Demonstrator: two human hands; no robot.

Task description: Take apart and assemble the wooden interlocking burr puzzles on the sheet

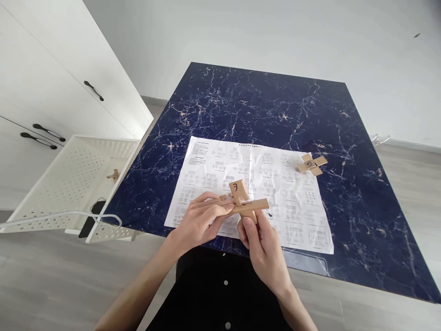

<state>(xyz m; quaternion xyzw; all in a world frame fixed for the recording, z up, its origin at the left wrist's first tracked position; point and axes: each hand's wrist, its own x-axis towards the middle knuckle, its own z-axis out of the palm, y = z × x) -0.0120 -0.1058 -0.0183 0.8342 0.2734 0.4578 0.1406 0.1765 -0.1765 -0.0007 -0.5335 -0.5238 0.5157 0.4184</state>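
Holds a crossed wooden block puzzle (257,204) above the printed sheet (299,230), near the front edge of the desk (255,105).
Pinches the puzzle's near end firmly with the right hand (263,246); grasps, and partly covers, its left side with the left hand (200,218). Shows a black letter (235,186) on the puzzle's far bar (241,193). Has 1 other wooden cross (312,164), marked G, at the sheet's far right corner, toward the desk's right edge.
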